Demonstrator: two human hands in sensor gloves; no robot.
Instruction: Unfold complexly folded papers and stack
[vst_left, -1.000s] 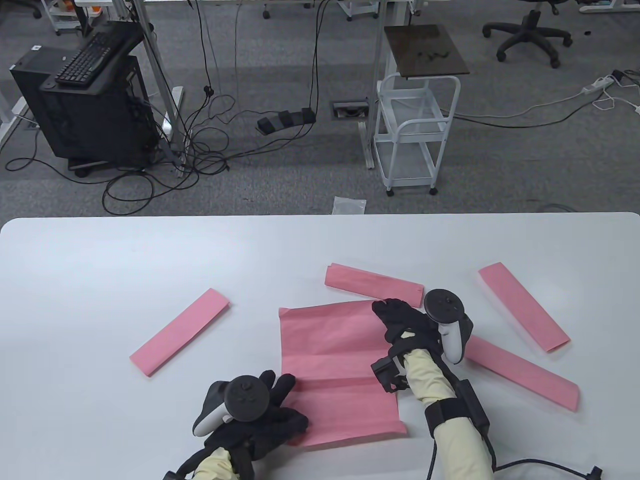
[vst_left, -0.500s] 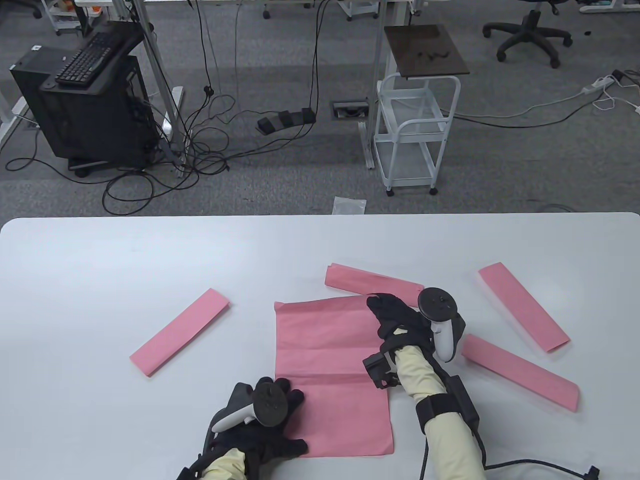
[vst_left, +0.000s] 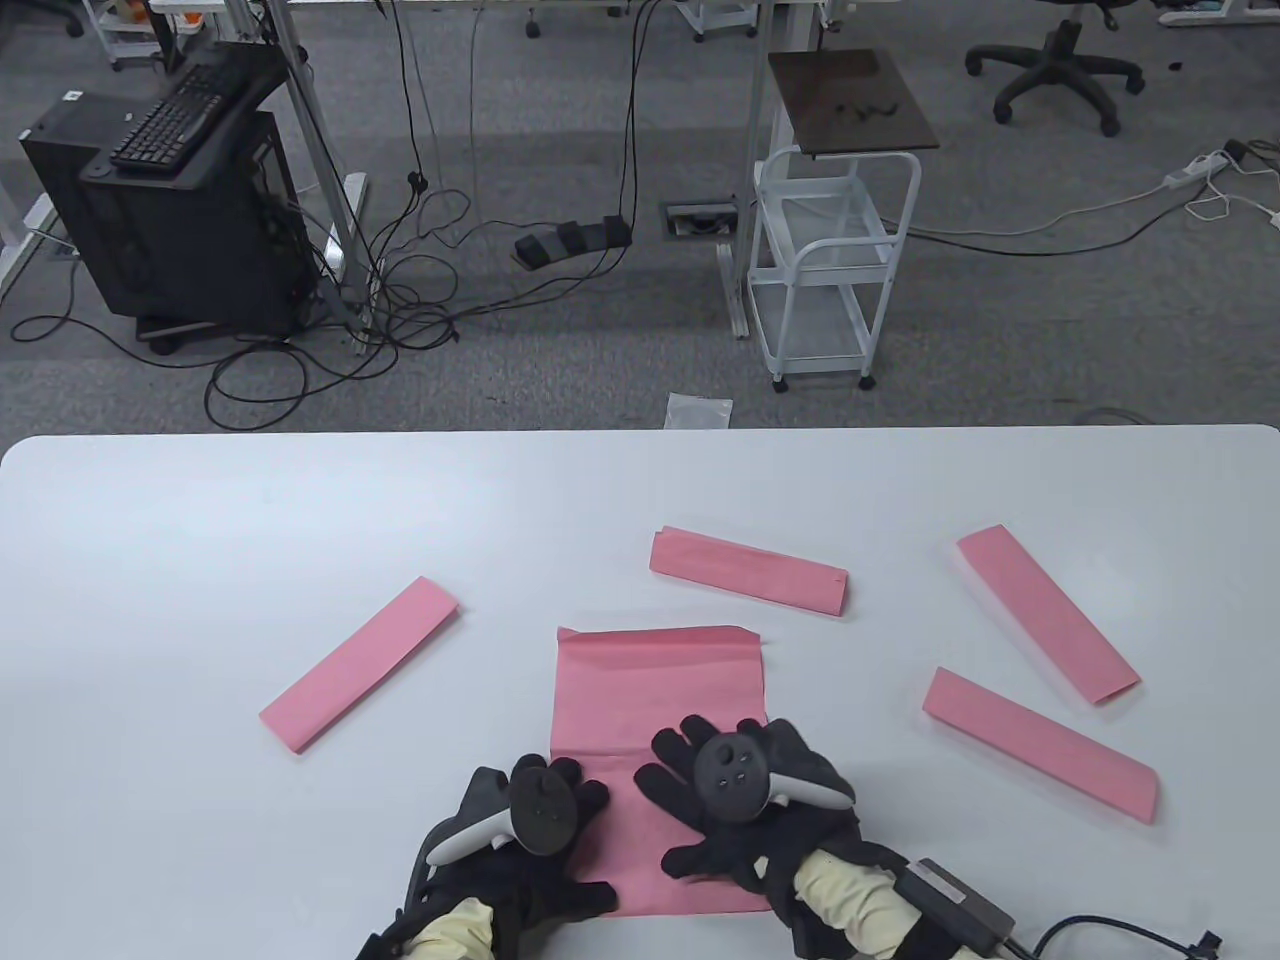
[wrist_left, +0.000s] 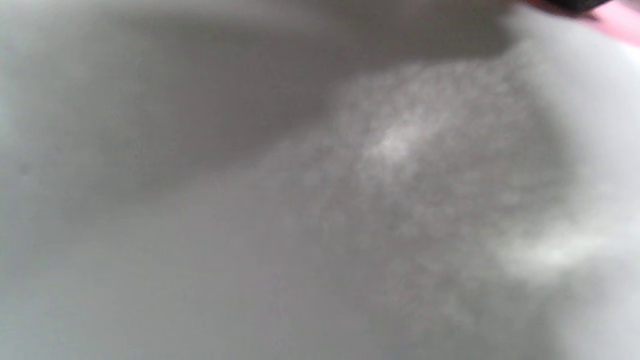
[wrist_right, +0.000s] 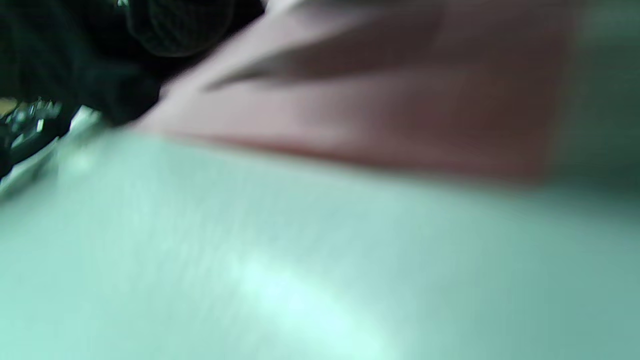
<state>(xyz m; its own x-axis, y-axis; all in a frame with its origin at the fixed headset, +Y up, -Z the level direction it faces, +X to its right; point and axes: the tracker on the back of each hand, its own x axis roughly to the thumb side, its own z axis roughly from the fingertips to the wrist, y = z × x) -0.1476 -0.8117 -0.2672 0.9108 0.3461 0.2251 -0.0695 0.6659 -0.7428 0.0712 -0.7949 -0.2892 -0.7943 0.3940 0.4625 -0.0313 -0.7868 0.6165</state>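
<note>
1. We see the open sheet lying flat on the tabletop, near the front edge, its far right corner slightly curled.
2. Left hand: fingers straight and spread, palm down on the sheet's near left part. The grip pinches nothing.
3. Right hand: fingers likewise spread flat, pressing the sheet's near right part. A tracker sits on the back of each hand.
4. Four folded strips lie apart from the sheet, none touching a hand: one to the left, lying on a diagonal; one just beyond the sheet's far edge; one at far right; one right of the sheet, nearer the front.
5. Left wrist view: blurred tabletop, with a sliver of pink at the top right corner; finger detail cannot be told.
6. Right wrist view: blurred; the pink sheet on the tabletop with a dark glove at top left.
7. Beyond the tabletop: a white cart and floor cables.
</note>
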